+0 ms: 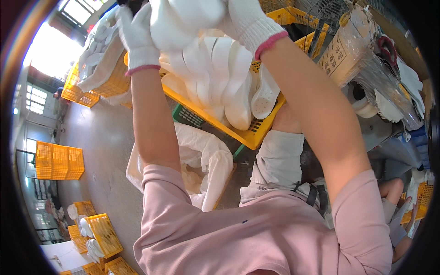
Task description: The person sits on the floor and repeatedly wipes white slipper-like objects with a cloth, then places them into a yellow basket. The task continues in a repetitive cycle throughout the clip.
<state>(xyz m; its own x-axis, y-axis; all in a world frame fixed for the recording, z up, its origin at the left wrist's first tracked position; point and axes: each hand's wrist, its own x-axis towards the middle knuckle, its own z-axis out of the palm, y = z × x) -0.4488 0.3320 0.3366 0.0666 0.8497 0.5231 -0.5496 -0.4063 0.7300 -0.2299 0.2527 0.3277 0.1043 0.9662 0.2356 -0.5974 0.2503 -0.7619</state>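
Observation:
Both my hands wear white knit gloves with pink cuffs and are raised at the top edge, where some fingertips are cut off. Between them is a bunch of white foam shoe soles (pixel 183 23). My left hand (pixel 140 39) closes against the bunch's left side, and my right hand (pixel 245 23) grips its right side. Just below, a yellow plastic crate (pixel 250 138) holds several more white soles (pixel 220 68) standing close together in a row. One sole with small holes (pixel 266 98) leans at the crate's right end.
A white-lined container (pixel 211 151) stands on the floor below the crate. A green crate (pixel 187 115) shows underneath. Yellow crates (pixel 59 160) are stacked at left. Cardboard and plastic wrap (pixel 353 55) lie at right. Another person's arm (pixel 392 189) shows at lower right.

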